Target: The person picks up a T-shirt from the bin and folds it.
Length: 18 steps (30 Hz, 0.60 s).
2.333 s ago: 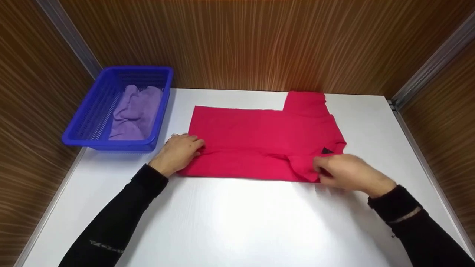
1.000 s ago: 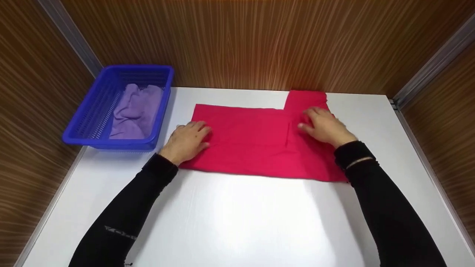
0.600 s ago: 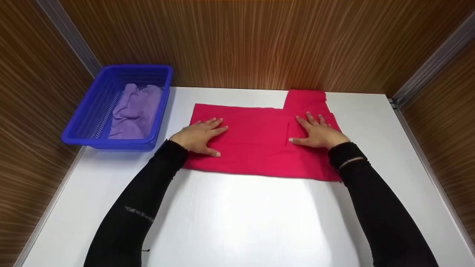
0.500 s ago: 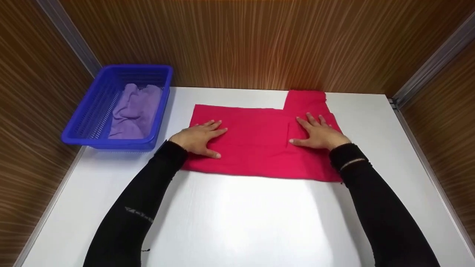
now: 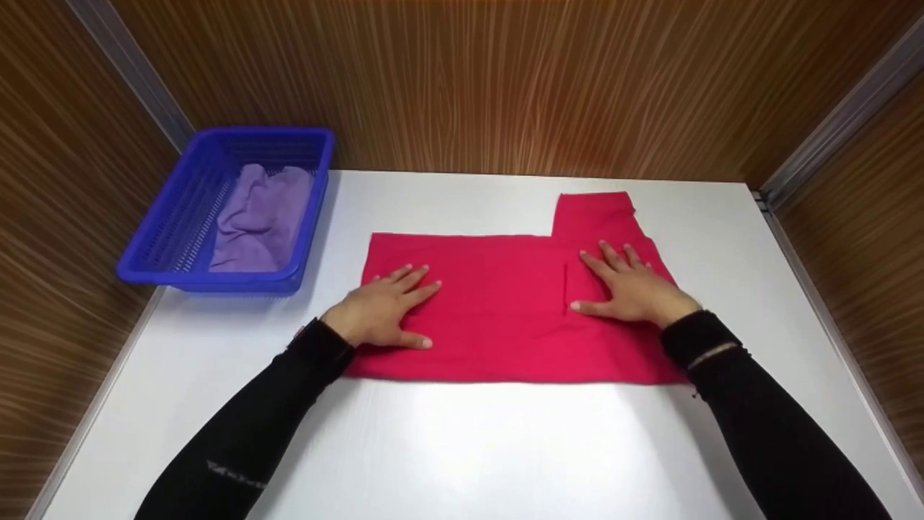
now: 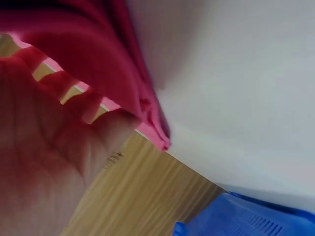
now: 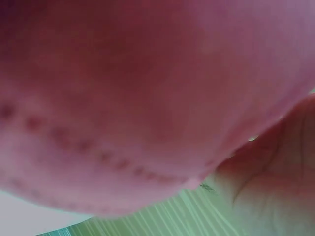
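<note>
A pinkish-red T-shirt [image 5: 498, 289] lies partly folded on the white table, one sleeve [image 5: 593, 213] sticking out at the far right. Its near side is folded over, with a short crease by the right thumb. My left hand [image 5: 382, 307] rests on the left end, fingers spread. On the right part my right hand [image 5: 628, 285] lies with fingers spread as well. In the left wrist view, red cloth [image 6: 93, 69] hangs close over the fingers of the hand [image 6: 44, 147]. Blurred stitched fabric [image 7: 147, 88] fills most of the right wrist view, beside part of the palm [image 7: 275, 172].
A blue plastic basket [image 5: 209, 277] stands at the back left, with a crumpled lilac cloth [image 5: 260, 217] inside. Wood-patterned panels [image 5: 462, 87] enclose the white table [image 5: 462, 448] at the back and both sides.
The right hand has let go of the near folded edge and moved onto the shirt. Both hands have flattened on it, and the shirt has slid toward me.
</note>
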Each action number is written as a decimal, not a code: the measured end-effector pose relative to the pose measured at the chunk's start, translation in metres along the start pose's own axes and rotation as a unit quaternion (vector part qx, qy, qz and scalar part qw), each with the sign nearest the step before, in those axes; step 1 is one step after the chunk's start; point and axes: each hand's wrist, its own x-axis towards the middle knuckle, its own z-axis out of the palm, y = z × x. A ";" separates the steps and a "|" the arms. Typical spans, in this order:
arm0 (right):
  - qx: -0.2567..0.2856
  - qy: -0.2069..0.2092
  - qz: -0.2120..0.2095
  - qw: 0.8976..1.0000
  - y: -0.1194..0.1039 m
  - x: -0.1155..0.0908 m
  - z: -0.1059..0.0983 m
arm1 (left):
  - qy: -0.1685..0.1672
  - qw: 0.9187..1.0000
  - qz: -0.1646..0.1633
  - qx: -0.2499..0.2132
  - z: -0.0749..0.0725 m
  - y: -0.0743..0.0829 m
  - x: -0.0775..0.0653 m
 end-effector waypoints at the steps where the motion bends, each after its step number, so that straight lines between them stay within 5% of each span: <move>1: -0.002 0.003 -0.003 1.000 -0.001 -0.003 0.002 | -0.001 1.000 -0.003 -0.003 0.001 0.003 -0.003; 12: -0.026 -0.019 -0.008 0.999 -0.010 -0.020 -0.002 | -0.023 1.000 -0.012 -0.011 0.007 0.024 -0.020; 18: -0.050 -0.041 0.002 0.998 -0.008 -0.013 -0.025 | -0.047 0.998 0.007 0.037 -0.009 0.019 -0.018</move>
